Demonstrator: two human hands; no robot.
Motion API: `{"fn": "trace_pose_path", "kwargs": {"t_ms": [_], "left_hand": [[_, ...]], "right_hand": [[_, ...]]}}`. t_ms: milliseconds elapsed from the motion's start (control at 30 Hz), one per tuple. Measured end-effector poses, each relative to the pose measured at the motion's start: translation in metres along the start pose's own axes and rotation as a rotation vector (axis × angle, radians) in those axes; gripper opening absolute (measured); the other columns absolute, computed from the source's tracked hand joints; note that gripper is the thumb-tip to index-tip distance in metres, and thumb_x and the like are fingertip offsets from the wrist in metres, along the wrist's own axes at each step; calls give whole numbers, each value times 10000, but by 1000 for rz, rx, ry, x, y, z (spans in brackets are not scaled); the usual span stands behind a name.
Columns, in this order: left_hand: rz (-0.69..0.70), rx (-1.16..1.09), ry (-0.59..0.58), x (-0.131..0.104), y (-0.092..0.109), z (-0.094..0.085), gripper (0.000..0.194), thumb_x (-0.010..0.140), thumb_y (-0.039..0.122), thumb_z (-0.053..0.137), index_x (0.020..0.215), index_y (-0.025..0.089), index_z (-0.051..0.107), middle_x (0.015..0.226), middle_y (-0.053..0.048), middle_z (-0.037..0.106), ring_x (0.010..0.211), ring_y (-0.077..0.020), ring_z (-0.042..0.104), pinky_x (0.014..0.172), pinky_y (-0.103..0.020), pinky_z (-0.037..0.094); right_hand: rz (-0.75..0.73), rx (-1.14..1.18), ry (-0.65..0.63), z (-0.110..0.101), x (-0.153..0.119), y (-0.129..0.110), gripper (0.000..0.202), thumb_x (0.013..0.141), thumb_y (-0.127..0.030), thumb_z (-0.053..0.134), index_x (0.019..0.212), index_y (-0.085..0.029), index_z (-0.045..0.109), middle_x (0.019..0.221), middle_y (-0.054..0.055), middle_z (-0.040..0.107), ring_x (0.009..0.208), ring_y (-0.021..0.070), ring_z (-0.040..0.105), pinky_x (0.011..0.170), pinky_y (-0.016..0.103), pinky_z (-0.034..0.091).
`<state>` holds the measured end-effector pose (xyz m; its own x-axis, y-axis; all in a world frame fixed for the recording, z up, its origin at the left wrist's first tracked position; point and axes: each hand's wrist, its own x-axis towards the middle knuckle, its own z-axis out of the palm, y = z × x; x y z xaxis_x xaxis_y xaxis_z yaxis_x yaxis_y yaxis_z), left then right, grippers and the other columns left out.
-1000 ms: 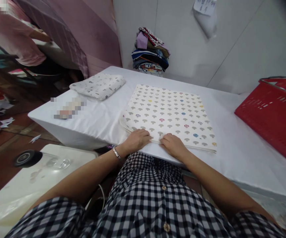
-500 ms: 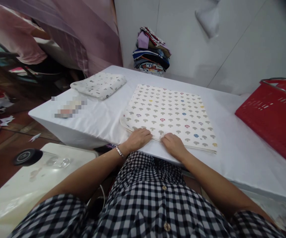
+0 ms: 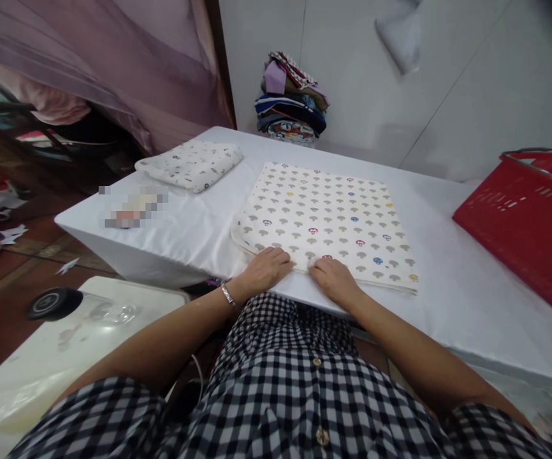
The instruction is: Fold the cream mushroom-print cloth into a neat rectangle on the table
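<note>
Cream cloth [image 3: 326, 213] printed with small mushrooms lies folded flat in front of the left hand [image 3: 269, 268] and the right hand [image 3: 334, 278], its near edge under their fingers; from where I stand it looks light and soft, with just enough body to lie smooth, and I would expect it to bend readily and not be fragile; the white table cover [image 3: 441, 255] has a faint sheen, so the cloth might slide if pulled from one side only; the surest hold would seem to be the near edge, all layers together, hands set wider towards the corners.

Both hands sit a little apart on that edge, fingers bent; whether they pinch the layers or merely rest there I cannot tell, their undersides being hidden; the cloth spreads away beyond them, its rounded near corner just left of the left hand, its other near corner farther out past the right hand, where thin layered edges show; a second folded cloth [image 3: 192, 167] lies beyond the left hand and off to its left, while a red basket [image 3: 519, 233] stands well apart, right of the right hand.
</note>
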<state>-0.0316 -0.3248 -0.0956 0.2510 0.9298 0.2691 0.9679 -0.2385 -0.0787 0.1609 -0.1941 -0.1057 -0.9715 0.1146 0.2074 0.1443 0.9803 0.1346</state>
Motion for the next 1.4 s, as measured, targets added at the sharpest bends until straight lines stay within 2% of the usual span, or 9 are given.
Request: {"fn": "trace_pose_path", "kwargs": {"t_ms": [167, 400, 500, 700, 900, 1133, 1300, 1400], "left_hand": [[-4, -58, -55, -2, -2, -9, 238, 961, 280, 390, 1048, 174, 585, 943, -48, 582, 908, -183, 473, 788, -317, 344], [54, 53, -87, 1, 1, -22, 261, 968, 220, 338, 1055, 156, 576, 944, -65, 588, 896, -200, 464, 776, -334, 338], [77, 76, -85, 3, 2, -21, 269, 970, 221, 325, 1046, 158, 574, 948, -66, 589, 900, -202, 464, 794, -344, 338], [97, 96, -106, 4, 1, -14, 247, 959, 192, 336, 1039, 152, 566, 952, -76, 589, 909, -205, 470, 819, -354, 345], [131, 94, -96, 4, -7, -11, 263, 958, 168, 320, 1075, 154, 555, 948, -76, 595, 891, -189, 482, 842, -345, 351], [108, 50, -49, 7, -18, -11, 279, 963, 205, 333, 1114, 141, 558, 942, -72, 608, 855, -173, 510, 792, -319, 375], [79, -29, -43, 8, -23, -14, 289, 952, 205, 340, 1138, 161, 557, 941, -66, 626, 862, -165, 535, 806, -323, 400], [52, -58, -27, 4, -23, -13, 286, 950, 223, 346, 1121, 172, 569, 951, -60, 637, 883, -164, 547, 814, -325, 409]], "right_hand": [[9, 15, -20, -3, 2, 0, 262, 949, -181, 400, 913, -164, 659, 876, 65, 603, 828, 195, 477, 746, 311, 328], [127, 78, -71, -8, 6, -2, 261, 956, -235, 412, 916, -156, 658, 903, 77, 608, 852, 191, 499, 719, 296, 345], [138, 59, -72, -8, 6, -3, 264, 957, -237, 409, 903, -156, 655, 882, 74, 602, 839, 194, 499, 704, 300, 342], [64, 33, -61, -7, 5, -2, 270, 953, -201, 403, 899, -159, 663, 879, 72, 606, 843, 198, 491, 706, 307, 333], [59, 53, -28, -7, 4, -2, 262, 943, -183, 402, 883, -157, 656, 859, 75, 594, 834, 195, 484, 719, 305, 339], [65, 89, -24, -12, 2, -6, 241, 916, -347, 489, 956, -145, 615, 926, 88, 584, 896, 215, 487, 769, 322, 361], [110, 22, -13, -6, 1, -7, 197, 934, -237, 450, 1004, -148, 612, 942, 88, 590, 909, 221, 491, 760, 324, 359], [87, 11, 21, 0, -1, -5, 241, 945, -181, 403, 1072, -149, 605, 943, 91, 598, 893, 215, 495, 749, 324, 361]]}}
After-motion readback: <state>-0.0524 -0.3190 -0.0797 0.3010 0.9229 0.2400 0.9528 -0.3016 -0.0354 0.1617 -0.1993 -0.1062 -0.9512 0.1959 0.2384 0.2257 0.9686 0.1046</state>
